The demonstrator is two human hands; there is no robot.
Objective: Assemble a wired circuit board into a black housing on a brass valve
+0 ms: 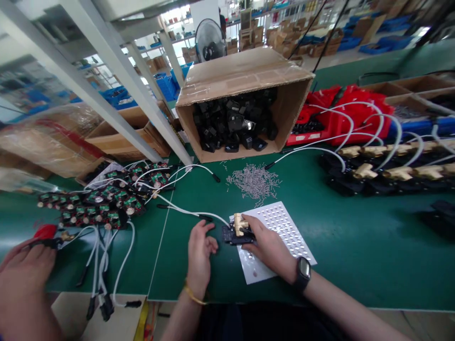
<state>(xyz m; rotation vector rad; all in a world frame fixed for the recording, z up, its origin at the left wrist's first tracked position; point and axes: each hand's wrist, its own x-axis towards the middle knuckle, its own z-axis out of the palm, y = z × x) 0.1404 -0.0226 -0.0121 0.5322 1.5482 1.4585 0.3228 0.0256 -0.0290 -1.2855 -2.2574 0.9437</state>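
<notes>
In the head view, my right hand (268,244) grips a black device (232,236) with a brass T-shaped fitting (238,224) on top. A white cable (188,211) runs left from the device. My left hand (201,251) is just left of the device, its fingers apart and holding nothing. The fingertips are close to a black cable end (205,218); whether they touch it I cannot tell. Under my right hand lies a white sheet (302,246) with rows of shiny round spots. A pile of small screws (256,181) sits beyond the sheet.
A cardboard box (245,64) on its side holds black housings (234,121). Green circuit assemblies (103,199) with white cables lie left. Finished-looking brass-fitted units (394,173) stand in rows right, beside a red bin (330,135). Another person's hand (28,265) is at far left.
</notes>
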